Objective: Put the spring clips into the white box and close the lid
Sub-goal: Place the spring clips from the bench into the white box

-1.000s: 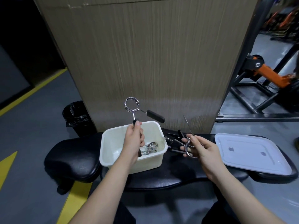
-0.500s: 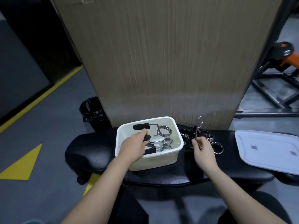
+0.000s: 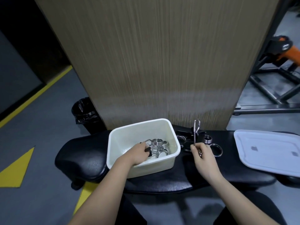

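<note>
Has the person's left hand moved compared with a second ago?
Yes. The left hand has come down into the white box; a second ago it held a spring clip up above the box's rim.

We find no readable text, brand, number or label anywhere. The white lid [image 3: 266, 150] at the right of the frame carries two small grey squares, blank to us. On the grey floor [image 3: 40, 184] at the lower left lie plain yellow markings [image 3: 16, 169], wordless.
</note>
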